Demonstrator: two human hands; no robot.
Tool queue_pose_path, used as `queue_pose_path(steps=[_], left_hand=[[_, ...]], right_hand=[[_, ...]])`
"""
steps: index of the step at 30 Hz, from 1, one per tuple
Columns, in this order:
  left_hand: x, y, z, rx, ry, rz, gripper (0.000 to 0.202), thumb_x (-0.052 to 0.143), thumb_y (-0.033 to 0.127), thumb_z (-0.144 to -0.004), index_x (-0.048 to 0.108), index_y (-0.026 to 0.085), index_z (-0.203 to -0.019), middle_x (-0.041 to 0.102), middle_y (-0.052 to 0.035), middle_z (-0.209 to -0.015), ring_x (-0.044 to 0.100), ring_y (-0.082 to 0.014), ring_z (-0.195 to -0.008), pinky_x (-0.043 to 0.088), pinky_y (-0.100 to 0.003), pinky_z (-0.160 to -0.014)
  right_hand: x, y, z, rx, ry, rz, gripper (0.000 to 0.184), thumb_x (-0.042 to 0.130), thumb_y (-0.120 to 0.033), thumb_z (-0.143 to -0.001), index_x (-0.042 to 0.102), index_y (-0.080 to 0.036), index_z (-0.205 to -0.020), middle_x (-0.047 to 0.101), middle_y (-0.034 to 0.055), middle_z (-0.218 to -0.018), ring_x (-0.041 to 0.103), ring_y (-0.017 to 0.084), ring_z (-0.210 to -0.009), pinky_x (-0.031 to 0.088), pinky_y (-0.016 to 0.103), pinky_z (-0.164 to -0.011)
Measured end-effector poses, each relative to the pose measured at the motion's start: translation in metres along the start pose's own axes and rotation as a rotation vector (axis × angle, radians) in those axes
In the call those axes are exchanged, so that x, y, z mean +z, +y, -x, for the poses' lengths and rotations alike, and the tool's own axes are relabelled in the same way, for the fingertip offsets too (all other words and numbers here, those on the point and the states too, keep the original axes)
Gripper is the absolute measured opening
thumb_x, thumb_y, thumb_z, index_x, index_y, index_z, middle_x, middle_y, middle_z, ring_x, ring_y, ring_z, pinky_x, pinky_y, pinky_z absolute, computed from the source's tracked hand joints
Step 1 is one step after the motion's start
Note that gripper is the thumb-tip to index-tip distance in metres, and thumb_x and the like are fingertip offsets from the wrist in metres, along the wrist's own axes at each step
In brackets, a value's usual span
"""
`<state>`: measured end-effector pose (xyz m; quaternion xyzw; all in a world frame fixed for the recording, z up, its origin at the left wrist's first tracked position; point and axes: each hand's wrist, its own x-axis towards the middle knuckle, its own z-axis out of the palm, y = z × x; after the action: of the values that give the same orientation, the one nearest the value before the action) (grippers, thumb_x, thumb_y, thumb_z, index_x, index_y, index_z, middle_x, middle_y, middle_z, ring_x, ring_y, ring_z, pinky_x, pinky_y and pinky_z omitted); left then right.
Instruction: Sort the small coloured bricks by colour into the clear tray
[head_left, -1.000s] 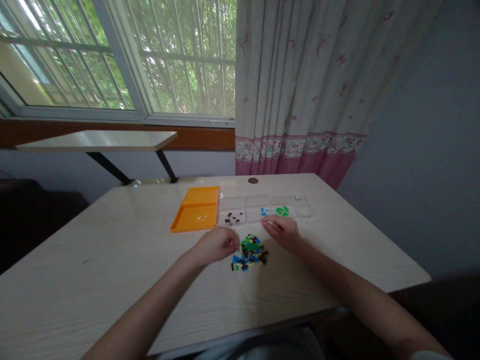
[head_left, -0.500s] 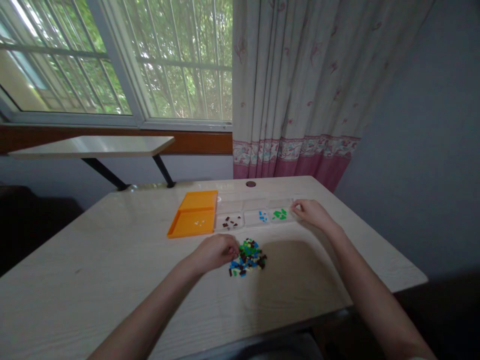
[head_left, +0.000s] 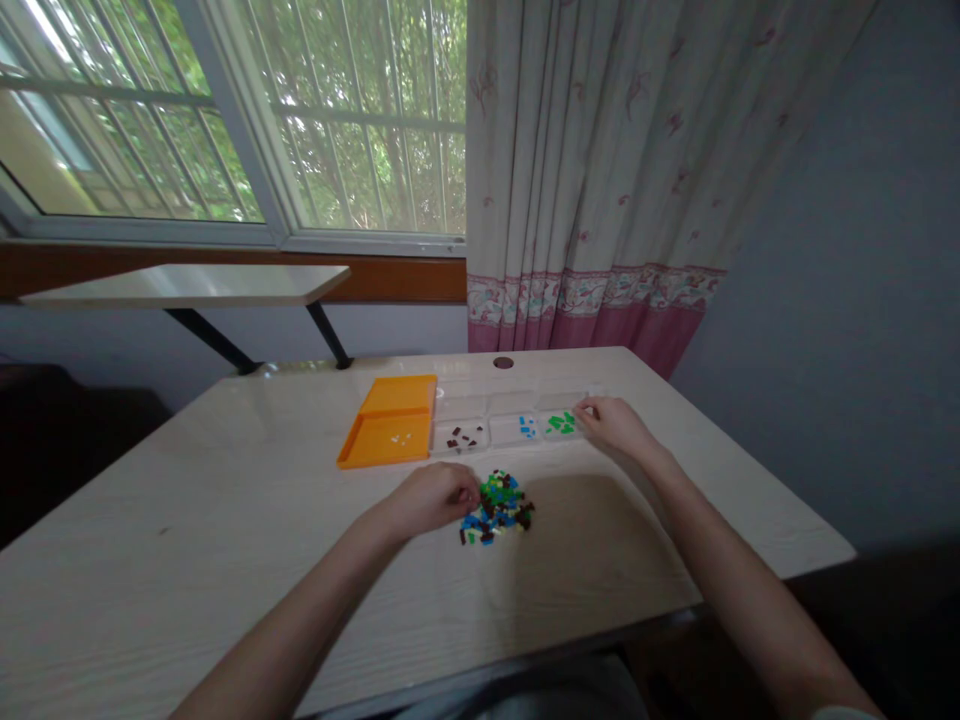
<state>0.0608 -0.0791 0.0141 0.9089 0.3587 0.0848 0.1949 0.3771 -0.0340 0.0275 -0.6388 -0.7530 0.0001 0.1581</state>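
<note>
- Right hand: thumb and fingertips drawn close together at the right side of the green pieces; whether they pinch anything, I cannot tell.
- Left hand: fingers curled in, at the left edge of the pile; what they hold, if anything, is hidden.
- The pile, mixed blue, green, brown and pale yellow, lies on the table between the forearms.
- Beyond it, the clear tray has brown pieces, blue pieces and the green ones in separate near-row compartments.
- Left of that, the orange box holds white bits in its near section.
- Behind: shelf, window, curtain.
</note>
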Motion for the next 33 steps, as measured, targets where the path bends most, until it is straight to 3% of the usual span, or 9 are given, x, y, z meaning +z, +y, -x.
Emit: queue_pose_path(steps=[5, 10, 16, 19, 33], left_hand=[[-0.002, 0.005, 0.000, -0.010, 0.000, -0.031, 0.015, 0.050, 0.020, -0.073, 0.065, 0.018, -0.076, 0.060, -0.0003, -0.067, 0.051, -0.0107, -0.058, 0.033, -0.018, -0.053], [-0.001, 0.008, -0.001, -0.008, 0.052, 0.021, 0.016, 0.048, 0.017, -0.072, 0.064, 0.016, -0.073, 0.059, -0.0005, -0.065, 0.050, -0.0106, -0.058, 0.033, -0.019, -0.054], [0.013, 0.003, -0.010, -0.160, 0.208, 0.591, 0.022, 0.052, 0.030, -0.073, 0.062, 0.011, -0.074, 0.059, -0.0021, -0.064, 0.049, -0.0097, -0.057, 0.037, -0.019, -0.053], [0.019, 0.003, -0.015, -0.182, 0.227, 0.747, 0.030, 0.054, 0.037, -0.072, 0.062, 0.009, -0.073, 0.060, -0.0028, -0.062, 0.049, -0.0095, -0.056, 0.037, -0.020, -0.053], [0.027, 0.002, -0.017, -0.225, 0.281, 0.623, 0.025, 0.054, 0.032, -0.074, 0.065, 0.010, -0.076, 0.060, -0.0020, -0.061, 0.050, -0.0099, -0.055, 0.037, -0.019, -0.051]], right_hand=[[0.023, -0.062, 0.021, -0.275, -0.032, -0.053, 0.023, 0.046, -0.029, -0.083, 0.067, -0.022, -0.087, 0.068, 0.0024, -0.071, 0.059, 0.014, -0.061, 0.036, 0.021, -0.055], [0.037, -0.094, 0.043, -0.466, 0.015, -0.156, 0.020, 0.047, -0.028, -0.083, 0.066, -0.022, -0.085, 0.069, 0.0007, -0.073, 0.060, 0.011, -0.061, 0.037, 0.020, -0.057], [0.039, -0.107, 0.052, -0.515, 0.116, -0.208, 0.018, 0.051, -0.032, -0.081, 0.065, -0.025, -0.088, 0.066, -0.0027, -0.063, 0.056, 0.009, -0.050, 0.036, 0.019, -0.054], [0.043, -0.108, 0.052, -0.514, 0.154, -0.201, 0.018, 0.052, -0.034, -0.080, 0.066, -0.025, -0.086, 0.065, -0.0033, -0.058, 0.055, 0.010, -0.050, 0.036, 0.020, -0.054], [0.047, -0.106, 0.051, -0.551, 0.194, -0.199, 0.017, 0.052, -0.033, -0.081, 0.067, -0.024, -0.083, 0.069, -0.0014, -0.068, 0.059, 0.010, -0.055, 0.037, 0.020, -0.055]])
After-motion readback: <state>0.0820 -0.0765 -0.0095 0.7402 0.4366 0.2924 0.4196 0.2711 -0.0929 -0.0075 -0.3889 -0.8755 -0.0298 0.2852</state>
